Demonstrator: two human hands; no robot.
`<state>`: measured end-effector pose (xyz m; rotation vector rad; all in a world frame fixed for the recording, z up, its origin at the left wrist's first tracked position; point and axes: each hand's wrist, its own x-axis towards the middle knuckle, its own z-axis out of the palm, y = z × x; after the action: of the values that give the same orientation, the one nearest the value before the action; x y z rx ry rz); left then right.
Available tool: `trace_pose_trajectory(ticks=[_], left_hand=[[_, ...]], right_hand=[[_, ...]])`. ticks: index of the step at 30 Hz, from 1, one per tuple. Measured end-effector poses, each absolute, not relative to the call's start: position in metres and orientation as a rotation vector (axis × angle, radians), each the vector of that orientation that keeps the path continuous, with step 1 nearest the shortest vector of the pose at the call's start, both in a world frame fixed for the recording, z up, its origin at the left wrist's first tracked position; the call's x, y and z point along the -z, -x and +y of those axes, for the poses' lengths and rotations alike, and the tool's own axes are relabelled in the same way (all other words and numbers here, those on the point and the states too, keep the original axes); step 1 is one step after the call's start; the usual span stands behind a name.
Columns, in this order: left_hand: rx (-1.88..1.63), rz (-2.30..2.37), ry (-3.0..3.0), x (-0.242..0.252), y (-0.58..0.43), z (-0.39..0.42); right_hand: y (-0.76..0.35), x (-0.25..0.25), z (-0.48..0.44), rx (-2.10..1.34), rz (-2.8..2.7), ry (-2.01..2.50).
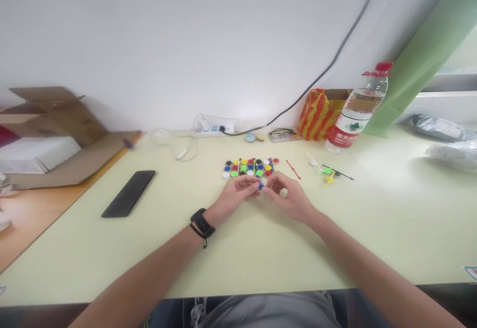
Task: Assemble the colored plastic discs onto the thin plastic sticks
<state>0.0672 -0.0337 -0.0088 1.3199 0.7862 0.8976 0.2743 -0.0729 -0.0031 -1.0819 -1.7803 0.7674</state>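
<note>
"Where is the small blue plastic piece [261,186]?"

"At the centre of the frame, pinched between the fingertips of my left hand [236,194] and my right hand [290,198]."

"And around it?"

"Just beyond my fingers, rows of multicoloured plastic discs [250,167]; to their right, a red double-ended arrow [293,170]. Left of centre, a black rectangular slab [128,194]; upper right, a red-capped water bottle [352,119] beside a striped bag [313,114]."
</note>
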Motion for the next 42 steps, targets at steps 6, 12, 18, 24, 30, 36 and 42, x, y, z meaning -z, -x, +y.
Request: trace_pose_trajectory(ticks=[6,12,18,24,30,36,42], left_hand=[[-0.894,0.768,-1.335,0.008,-0.067,-0.034],[-0.911,0.770,-1.308,0.010,-0.067,-0.034],[-0.927,0.791,-1.315,0.009,-0.067,-0.034],[-0.926,0.817,-1.304,0.009,-0.068,-0.034],[-0.921,0.798,-1.313,0.009,-0.067,-0.034],[-0.916,0.774,-1.305,0.010,-0.067,-0.033],[-0.926,0.774,-1.294,0.011,-0.068,-0.033]], right_hand=[[-0.274,0.009,-0.072,-0.749,-1.808,1.075],[-0.277,0.010,-0.073,-0.721,-1.822,1.084],[-0.274,0.003,-0.077,-0.794,-1.696,1.056],[-0.275,-0.007,-0.081,-0.903,-1.806,0.969],[-0.273,0.001,-0.077,-0.845,-1.700,1.047],[-0.274,0.007,-0.074,-0.840,-1.784,1.067],[-0.274,0.009,-0.074,-0.789,-1.786,1.061]])
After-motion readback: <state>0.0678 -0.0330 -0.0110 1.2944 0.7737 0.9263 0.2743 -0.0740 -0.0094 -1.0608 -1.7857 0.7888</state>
